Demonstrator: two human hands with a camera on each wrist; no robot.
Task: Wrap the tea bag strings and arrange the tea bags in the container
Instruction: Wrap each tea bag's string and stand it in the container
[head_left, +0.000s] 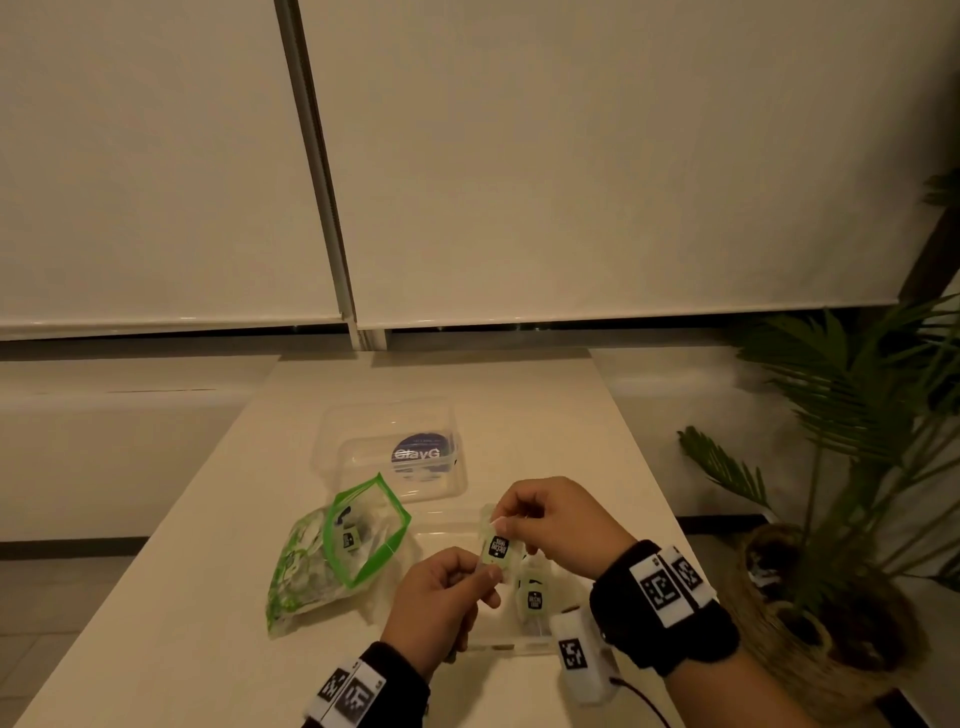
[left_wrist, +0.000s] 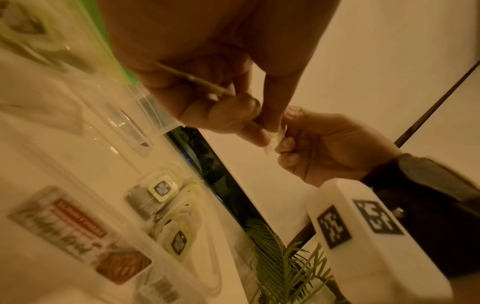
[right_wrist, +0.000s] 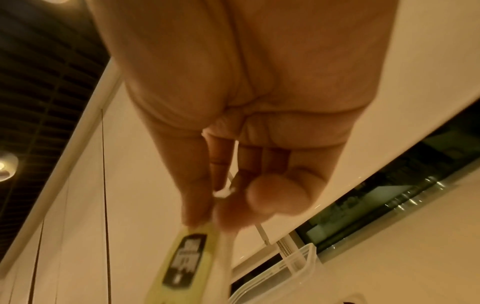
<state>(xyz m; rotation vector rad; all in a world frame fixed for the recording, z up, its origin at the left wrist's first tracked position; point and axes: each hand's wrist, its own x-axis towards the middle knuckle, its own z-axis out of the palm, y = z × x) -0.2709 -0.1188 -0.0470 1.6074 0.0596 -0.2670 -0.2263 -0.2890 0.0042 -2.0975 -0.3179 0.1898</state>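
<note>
While the left hand (head_left: 441, 597) pinches the tea bag (head_left: 498, 550) above the counter (head_left: 197, 649), the right hand (head_left: 550, 525) pinches its string; light, soft, tearable paper is best gripped by edges.

The desk (head_left: 208, 597) had a smooth, matt, pale surface. The container (head_left: 457, 530) and its lid (head_left: 363, 447) were clear glossy plastic. A zip pouch (head_left: 311, 561) was crinkled shiny film with a green plastic rim. The tea bag (head_left: 497, 550) carried a pale paper tag. Wristbands (head_left: 670, 623) looked like matt black cloth. A basket (head_left: 810, 670) appeared rough and woven.
</note>
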